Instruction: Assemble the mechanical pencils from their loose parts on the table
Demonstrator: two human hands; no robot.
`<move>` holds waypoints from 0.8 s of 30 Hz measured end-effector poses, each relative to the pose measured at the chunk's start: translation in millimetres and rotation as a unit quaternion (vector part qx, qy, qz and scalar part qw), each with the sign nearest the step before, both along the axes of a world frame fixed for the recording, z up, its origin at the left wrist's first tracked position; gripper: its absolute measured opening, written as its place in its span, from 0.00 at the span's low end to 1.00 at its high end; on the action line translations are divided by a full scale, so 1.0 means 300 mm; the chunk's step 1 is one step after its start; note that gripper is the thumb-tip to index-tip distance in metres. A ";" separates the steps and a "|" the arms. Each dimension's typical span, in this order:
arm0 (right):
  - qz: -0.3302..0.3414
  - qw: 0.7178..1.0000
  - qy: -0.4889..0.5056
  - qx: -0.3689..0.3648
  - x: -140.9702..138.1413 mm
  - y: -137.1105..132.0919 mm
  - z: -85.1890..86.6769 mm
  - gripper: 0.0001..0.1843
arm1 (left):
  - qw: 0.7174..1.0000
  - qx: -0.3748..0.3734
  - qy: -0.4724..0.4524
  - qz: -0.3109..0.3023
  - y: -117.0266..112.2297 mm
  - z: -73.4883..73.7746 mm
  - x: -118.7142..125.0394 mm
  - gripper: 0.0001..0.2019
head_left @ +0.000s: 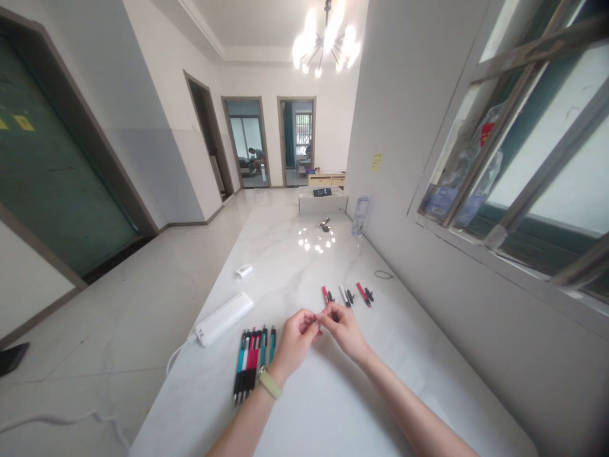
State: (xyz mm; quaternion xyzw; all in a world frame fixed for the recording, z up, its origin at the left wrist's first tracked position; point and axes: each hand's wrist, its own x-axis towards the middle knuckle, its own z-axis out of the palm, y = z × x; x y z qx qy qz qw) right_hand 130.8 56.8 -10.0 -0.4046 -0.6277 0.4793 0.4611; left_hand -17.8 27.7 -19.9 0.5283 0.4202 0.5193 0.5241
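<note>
My left hand (299, 337) and my right hand (343, 330) meet over the middle of the table, fingertips pinched together. Whatever they hold is too small and hidden to make out. To the left of my left hand, several pens (248, 363) lie side by side, with teal, white and red barrels and black grips. Just beyond my right hand lie parts of pens: a red barrel (325, 294) beside a black piece, a white barrel (343, 296) with dark parts, and another red barrel (363, 294) with a black piece next to it.
A white power strip (226, 318) with a cord lies at the table's left edge, a small white adapter (243, 271) beyond it. Farther off are keys (326, 225), a clear bottle (360, 216), a dark loop (383, 275) and a white box (309, 203) bearing a phone (322, 192). The wall borders the right side.
</note>
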 end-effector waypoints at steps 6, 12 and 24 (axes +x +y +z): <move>0.015 0.999 0.019 -0.022 -0.001 -0.004 0.006 0.15 | 1.000 -0.016 -0.005 0.008 0.000 0.005 -0.005 0.11; -0.001 0.981 0.099 -0.168 -0.001 0.001 0.005 0.10 | 0.998 -0.047 -0.029 0.031 0.001 0.026 -0.014 0.11; -0.026 0.993 -0.095 -0.059 0.005 0.016 -0.036 0.13 | 0.990 0.026 0.012 0.135 0.038 0.048 -0.101 0.10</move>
